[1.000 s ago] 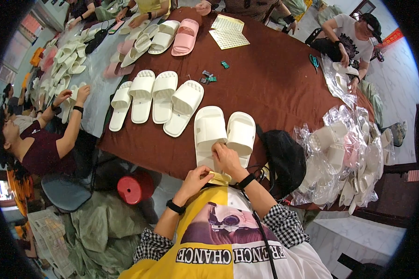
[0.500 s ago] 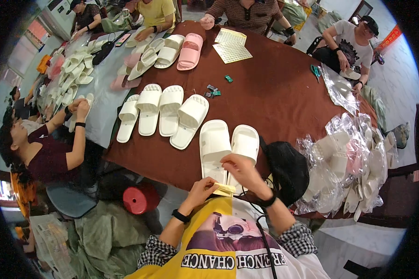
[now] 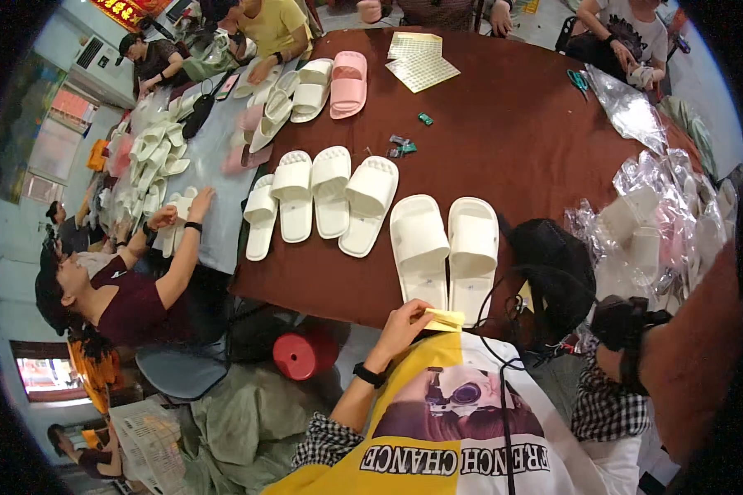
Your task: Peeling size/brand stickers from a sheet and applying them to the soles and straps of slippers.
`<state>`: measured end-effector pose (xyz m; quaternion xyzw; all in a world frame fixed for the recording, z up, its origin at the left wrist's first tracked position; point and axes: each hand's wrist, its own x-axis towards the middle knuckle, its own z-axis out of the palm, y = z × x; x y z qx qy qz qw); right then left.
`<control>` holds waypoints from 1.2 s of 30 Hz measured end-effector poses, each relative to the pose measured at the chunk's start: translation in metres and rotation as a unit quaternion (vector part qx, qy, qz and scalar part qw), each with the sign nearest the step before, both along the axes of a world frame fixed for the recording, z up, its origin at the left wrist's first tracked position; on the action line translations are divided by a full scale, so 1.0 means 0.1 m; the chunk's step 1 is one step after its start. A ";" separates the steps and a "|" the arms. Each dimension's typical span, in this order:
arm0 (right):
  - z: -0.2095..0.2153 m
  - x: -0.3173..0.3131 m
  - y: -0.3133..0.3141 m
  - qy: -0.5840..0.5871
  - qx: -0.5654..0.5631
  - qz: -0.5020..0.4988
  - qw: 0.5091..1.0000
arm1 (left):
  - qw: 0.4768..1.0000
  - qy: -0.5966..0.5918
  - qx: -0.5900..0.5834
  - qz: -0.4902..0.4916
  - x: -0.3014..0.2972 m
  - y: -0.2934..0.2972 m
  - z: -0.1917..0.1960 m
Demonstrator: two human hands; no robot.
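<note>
Now the left hand (image 3: 403,323) pinches a small yellow sheet (image 3: 444,319) at the table (image 3: 504,140) edge beside two white slippers (image 3: 444,247), the right hand's grip unclear, so the loosely held sheet could slip off.

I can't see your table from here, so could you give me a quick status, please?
Left hand pinching yellow sheet. Right hand out of view, forearm raised. White slippers paired at table edge, untouched. Black bag beside them.

A single head-worn fisheye view is given, aimed steeply down from close above the chest; the brown surface (image 3: 504,157) is spread toward twelve o'clock, its edges bent.
</note>
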<state>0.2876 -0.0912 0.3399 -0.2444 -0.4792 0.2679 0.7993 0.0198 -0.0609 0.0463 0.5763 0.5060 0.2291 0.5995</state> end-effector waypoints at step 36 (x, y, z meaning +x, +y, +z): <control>0.95 0.86 0.35 -0.242 0.393 -0.199 0.864 | 0.963 0.087 0.246 -0.064 0.13 0.74 0.85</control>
